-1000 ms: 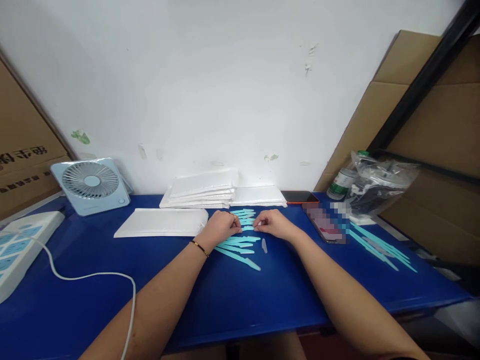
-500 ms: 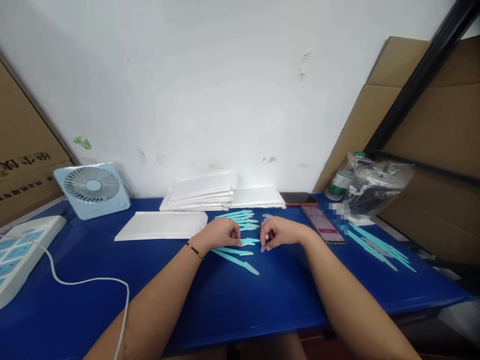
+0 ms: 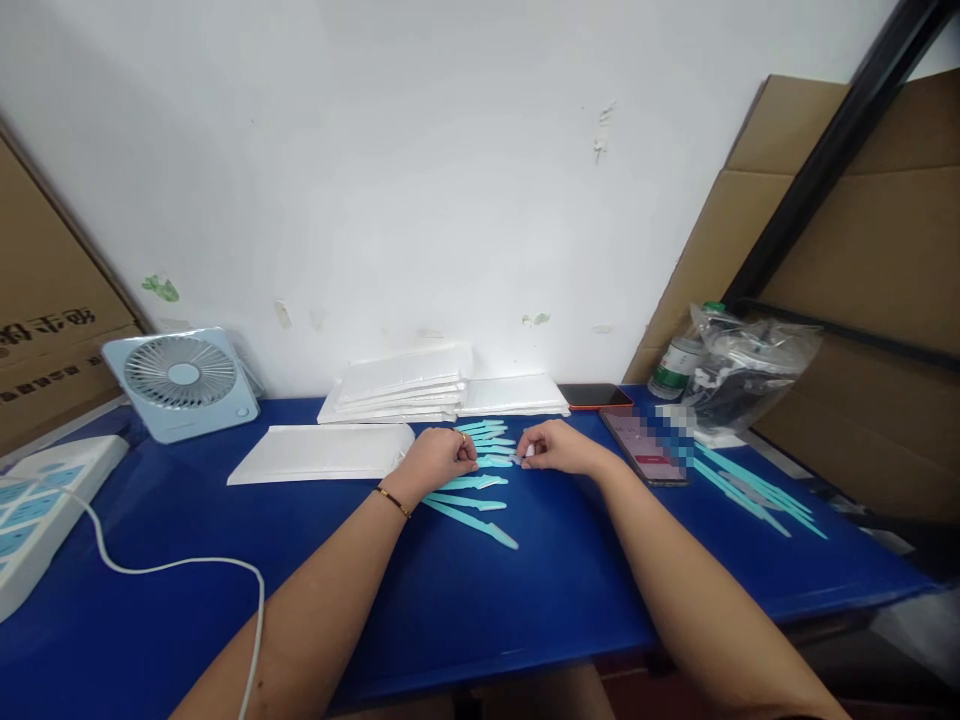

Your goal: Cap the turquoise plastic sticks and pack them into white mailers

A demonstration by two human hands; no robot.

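My left hand [image 3: 439,462] is closed, pinching a turquoise eyebrow razor [image 3: 493,463] whose blade end points right. Fingers pressed together, my right hand [image 3: 559,447] grips a small translucent blade cap [image 3: 517,459] at the tip of that razor. Whether the cap is on the blade, I cannot tell. More turquoise razors [image 3: 472,507] lie fanned out on the blue table [image 3: 570,580], some behind my left hand and some in front of it.
White padded envelopes [image 3: 397,385] are stacked by the wall, and a single envelope [image 3: 315,452] lies left of my hand. To the right are a phone [image 3: 645,450], loose razors [image 3: 750,485] and a bottle [image 3: 677,365]. A fan [image 3: 184,385] and power strip [image 3: 45,510] stand left.
Both hands have moved slightly away from me, to a razor farther back in the fan. The cap in my right hand has come to the razor's tip.
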